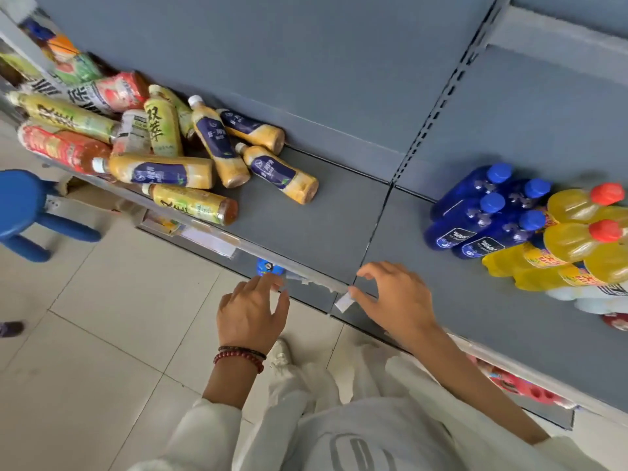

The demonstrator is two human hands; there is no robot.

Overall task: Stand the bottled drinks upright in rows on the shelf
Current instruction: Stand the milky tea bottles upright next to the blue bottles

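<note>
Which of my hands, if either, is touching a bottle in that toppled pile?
Apart, both. The head view shows the left hand and right hand at the front edge of the shelf, with bare surface between them and the toppled pile.

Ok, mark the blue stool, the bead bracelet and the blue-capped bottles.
blue stool [20,200]: head view, seat top.
bead bracelet [239,357]: head view, red beads.
blue-capped bottles [492,202]: head view, one bottle's cap.

Toppled bottles left on shelf, upright bottles right
</note>
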